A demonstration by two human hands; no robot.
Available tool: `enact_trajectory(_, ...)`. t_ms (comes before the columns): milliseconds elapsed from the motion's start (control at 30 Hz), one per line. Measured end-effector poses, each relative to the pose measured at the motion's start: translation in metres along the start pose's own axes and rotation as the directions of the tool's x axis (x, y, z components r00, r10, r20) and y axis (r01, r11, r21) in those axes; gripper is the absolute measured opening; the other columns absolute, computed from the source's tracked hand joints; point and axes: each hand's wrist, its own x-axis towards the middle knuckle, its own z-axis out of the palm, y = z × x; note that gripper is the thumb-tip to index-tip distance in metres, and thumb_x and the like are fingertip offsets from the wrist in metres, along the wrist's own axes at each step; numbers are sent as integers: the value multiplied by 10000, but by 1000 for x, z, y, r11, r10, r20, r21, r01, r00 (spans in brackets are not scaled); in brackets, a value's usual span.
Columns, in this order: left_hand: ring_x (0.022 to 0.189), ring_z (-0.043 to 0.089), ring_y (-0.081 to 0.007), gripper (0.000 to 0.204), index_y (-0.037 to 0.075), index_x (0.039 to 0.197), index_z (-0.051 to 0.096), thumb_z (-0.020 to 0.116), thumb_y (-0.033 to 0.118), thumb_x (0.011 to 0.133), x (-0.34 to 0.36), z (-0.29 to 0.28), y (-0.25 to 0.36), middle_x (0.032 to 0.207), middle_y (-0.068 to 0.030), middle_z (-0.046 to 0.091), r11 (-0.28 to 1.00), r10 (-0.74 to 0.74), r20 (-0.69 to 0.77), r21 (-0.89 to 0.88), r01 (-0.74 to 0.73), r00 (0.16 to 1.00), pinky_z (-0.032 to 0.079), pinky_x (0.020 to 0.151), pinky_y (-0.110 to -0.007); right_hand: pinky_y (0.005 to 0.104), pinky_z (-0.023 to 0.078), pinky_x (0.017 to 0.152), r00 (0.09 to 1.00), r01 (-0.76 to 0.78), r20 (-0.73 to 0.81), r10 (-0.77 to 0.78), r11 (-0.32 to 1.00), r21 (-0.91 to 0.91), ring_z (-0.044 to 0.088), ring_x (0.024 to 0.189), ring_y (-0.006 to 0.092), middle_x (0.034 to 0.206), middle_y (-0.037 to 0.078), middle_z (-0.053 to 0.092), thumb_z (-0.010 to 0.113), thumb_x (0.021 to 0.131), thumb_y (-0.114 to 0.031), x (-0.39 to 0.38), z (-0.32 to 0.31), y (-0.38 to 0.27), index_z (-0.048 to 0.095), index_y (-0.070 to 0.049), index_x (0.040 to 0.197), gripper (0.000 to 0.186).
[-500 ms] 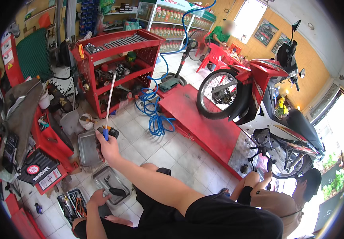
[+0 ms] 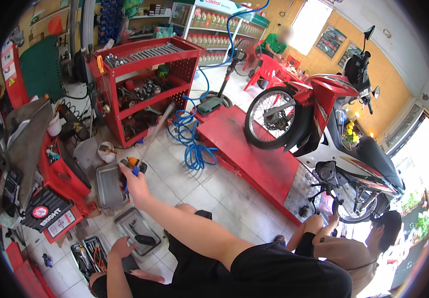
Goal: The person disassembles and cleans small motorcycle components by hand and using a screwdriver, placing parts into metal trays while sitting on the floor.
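Note:
My right hand (image 2: 136, 185) is closed on a blue-handled tool (image 2: 136, 170) with a long, thin metal shaft, blurred, that reaches up toward the red tool cart (image 2: 115, 92). An orange and black object (image 2: 131, 162) is just behind that hand, near a metal tray (image 2: 100, 185). My left hand (image 2: 124, 246) is low, fingers apart and bent, beside a second metal tray (image 2: 152, 224) that holds dark parts (image 2: 146, 239). A case of assorted hand tools (image 2: 88, 256) lies to its left.
A motorbike (image 2: 323, 119) stands on a red lift platform (image 2: 236, 144). A crouching person (image 2: 346, 256) works at its rear; another person in green (image 2: 274, 44) sits behind. A coiled blue hose (image 2: 194, 154), red toolboxes (image 2: 58, 169) and shelves of bottles (image 2: 212, 37) surround me.
The long shaft in my right hand has swung from nearly upright to a rightward slant and is blurred. My left hand is almost unmoved.

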Motion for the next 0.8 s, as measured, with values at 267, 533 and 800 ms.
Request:
enact_trajectory(267, 1235, 535, -393, 734, -49, 1312, 541, 693, 472, 817, -6, 6, 1, 1291, -268, 577, 1000, -8, 7, -10, 8, 1000, 413, 1060, -414, 299, 264, 359, 982, -110, 163, 98, 992, 66, 369, 388, 105, 554, -8, 401, 648, 932, -342, -21, 2, -8, 444, -117, 756, 351)
enact_trajectory(533, 1250, 525, -390, 723, -46, 1328, 519, 671, 461, 835, -76, 69, -7, 1312, -270, 562, 991, -128, 187, -20, 134, 974, 399, 1078, -427, 306, 300, 366, 997, 48, 57, -49, 999, 8, 395, 392, 133, 568, -11, 411, 654, 924, -363, -16, -11, 13, 435, -126, 785, 352)
enact_trajectory(800, 1255, 526, -388, 785, -41, 1346, 515, 661, 527, 824, -13, 9, 2, 1324, -274, 553, 998, -47, 83, 33, 44, 995, 400, 1082, -425, 332, 371, 402, 959, -236, 161, 231, 972, 10, 462, 433, 172, 572, 30, 443, 646, 926, -396, -30, 4, -17, 454, -114, 848, 350)
